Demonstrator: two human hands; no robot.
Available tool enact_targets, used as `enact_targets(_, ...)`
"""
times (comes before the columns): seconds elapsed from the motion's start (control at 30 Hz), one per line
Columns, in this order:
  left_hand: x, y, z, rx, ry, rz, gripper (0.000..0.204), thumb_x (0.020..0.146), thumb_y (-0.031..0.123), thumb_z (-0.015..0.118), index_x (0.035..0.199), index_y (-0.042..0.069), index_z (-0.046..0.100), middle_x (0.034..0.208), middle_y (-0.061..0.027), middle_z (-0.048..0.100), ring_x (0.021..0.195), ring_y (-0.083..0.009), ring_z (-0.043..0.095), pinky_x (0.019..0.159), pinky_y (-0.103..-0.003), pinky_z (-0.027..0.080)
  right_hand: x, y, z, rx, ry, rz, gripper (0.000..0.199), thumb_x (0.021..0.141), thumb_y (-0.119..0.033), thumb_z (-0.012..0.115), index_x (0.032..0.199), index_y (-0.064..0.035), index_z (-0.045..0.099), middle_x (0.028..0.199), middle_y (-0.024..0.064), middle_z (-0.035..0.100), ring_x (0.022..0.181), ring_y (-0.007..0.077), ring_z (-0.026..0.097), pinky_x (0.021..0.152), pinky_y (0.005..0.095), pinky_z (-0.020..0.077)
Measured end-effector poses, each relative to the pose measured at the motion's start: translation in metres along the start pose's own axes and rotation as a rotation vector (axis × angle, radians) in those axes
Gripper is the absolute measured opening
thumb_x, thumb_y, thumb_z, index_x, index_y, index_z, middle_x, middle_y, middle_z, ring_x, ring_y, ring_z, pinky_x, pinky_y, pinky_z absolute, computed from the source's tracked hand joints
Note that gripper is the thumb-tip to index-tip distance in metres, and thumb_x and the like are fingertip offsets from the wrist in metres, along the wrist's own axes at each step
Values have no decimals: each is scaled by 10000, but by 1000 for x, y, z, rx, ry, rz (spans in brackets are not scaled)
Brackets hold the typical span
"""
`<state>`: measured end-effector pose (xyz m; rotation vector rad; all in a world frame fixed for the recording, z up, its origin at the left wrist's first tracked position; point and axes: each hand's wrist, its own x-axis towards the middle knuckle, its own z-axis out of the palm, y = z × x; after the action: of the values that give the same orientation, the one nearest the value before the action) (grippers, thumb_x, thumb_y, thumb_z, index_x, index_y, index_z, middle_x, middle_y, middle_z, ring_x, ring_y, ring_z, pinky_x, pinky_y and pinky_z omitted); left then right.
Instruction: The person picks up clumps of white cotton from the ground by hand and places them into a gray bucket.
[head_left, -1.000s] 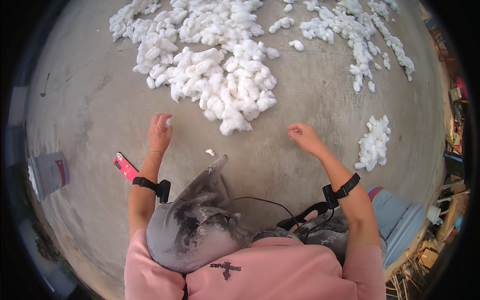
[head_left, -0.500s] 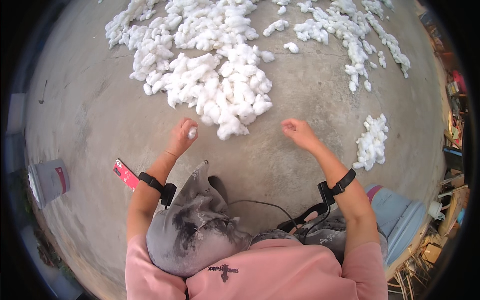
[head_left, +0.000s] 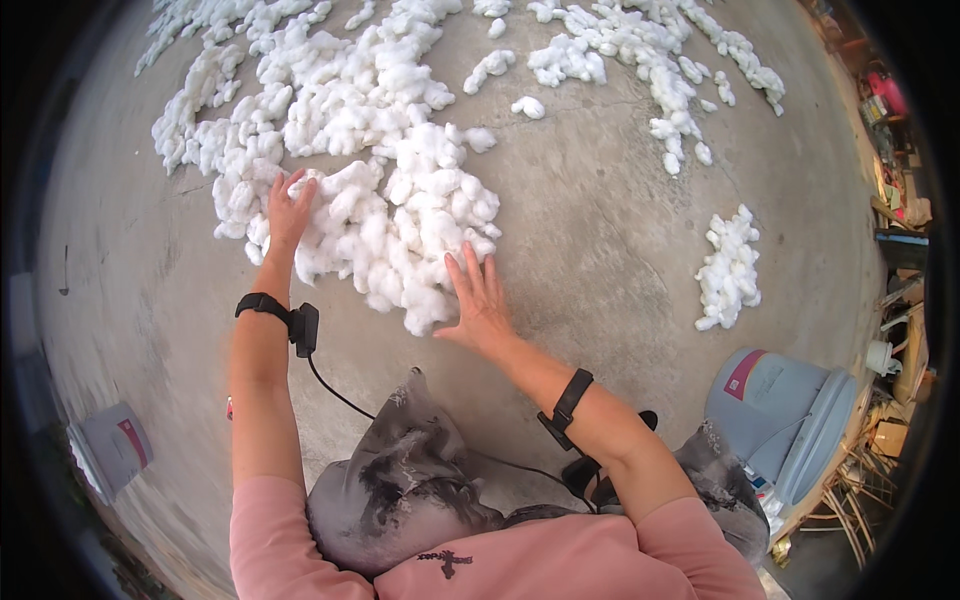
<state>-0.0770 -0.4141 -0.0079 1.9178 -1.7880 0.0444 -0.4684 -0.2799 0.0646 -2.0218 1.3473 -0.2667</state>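
Overhead view of 2 hands at a heap of cotton on a concrete floor (head_left: 620, 290). Our left hand (head_left: 287, 208) lay flat on the left edge of the large cotton pile (head_left: 390, 230), fingers spread wide and pressed into the white tufts, gripping nothing that we could see; our right hand (head_left: 478, 302) rested at the pile's lower right edge, palm down on the floor, fingers wide and touching the nearest tufts, likewise holding nothing. The pile sat directly ahead of us, between the 2 hands and reaching up toward the top of the view, where it joined a broader spread of cotton. Each wrist carried a black band: the left wrist band (head_left: 262, 303) bore a small black box (head_left: 305, 328) with a cable (head_left: 340, 390) running down toward our body; the right wrist band (head_left: 566, 402) sat partway up the forearm. A 2nd, smaller cotton heap (head_left: 728, 270) lay well apart to the right; a long strip of cotton (head_left: 650, 70) ran along the upper right. A grey patterned cloth (head_left: 400, 480) covered our lap, just below the arms; our sleeves were pink. A pale blue bucket (head_left: 785, 410) lay on its side at lower right; a grey container (head_left: 112, 448) stood at lower left, near the rim of the view.
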Motion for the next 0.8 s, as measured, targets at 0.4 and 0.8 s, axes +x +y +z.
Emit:
enact_targets(0.4,-100,225,-35,-946,-489,-425,584,1055,448,332,1405,5,481,1427,-174,473,1375,-295,377,1157,-365,252,52,-16,20,74,266,-98,1171,574,-122,882,1534,-267,226,1614,186,29,1368,563,209,1110,607,289)
enact_targets(0.8,-66,285,-78,-1162,-590,-553,494,984,326,602,1264,-1,361,1150,-134,533,1084,-181,530,897,-319,449,21,7,-39,335,390,-74,753,624,-40,817,1277,-199,476,1185,175,458,1118,417,485,904,475,466)
